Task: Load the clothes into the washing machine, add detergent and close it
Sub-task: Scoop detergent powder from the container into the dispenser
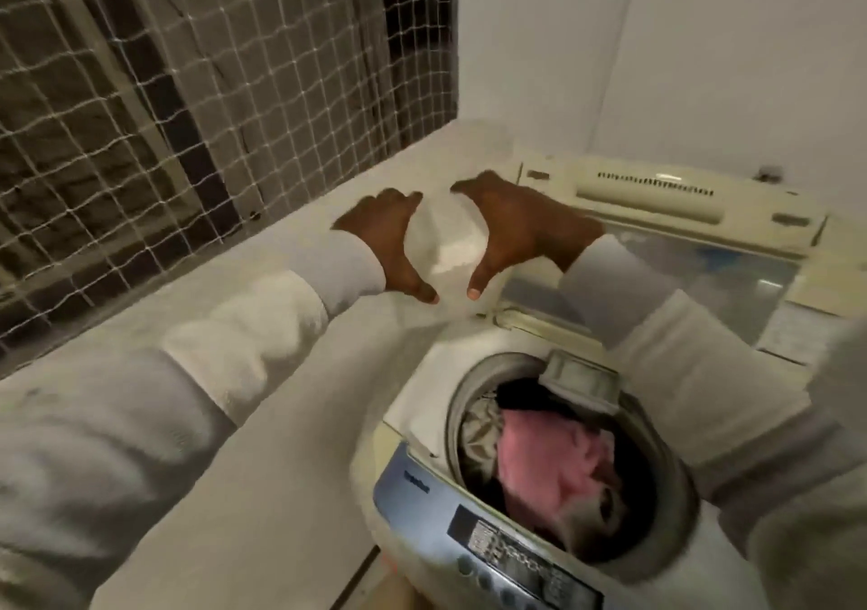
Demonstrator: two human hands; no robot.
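Note:
A clear plastic tub of white detergent powder (443, 246) is held between both hands above the white ledge, just left of the machine's raised lid. My left hand (391, 246) grips its left side and my right hand (511, 234) grips its right side, thumbs curled round the near face. Below them the top-loading washing machine (413, 426) stands with its drum open. Inside lie clothes: a pink garment (549, 461), a beige one (478, 436) and a dark one (525, 396). The glass lid (694, 276) is folded back upright.
A white ledge (262, 290) runs along the left under a netted window grille (187, 70). The machine's blue control panel (474, 534) faces me at the bottom. White walls close the corner behind the lid.

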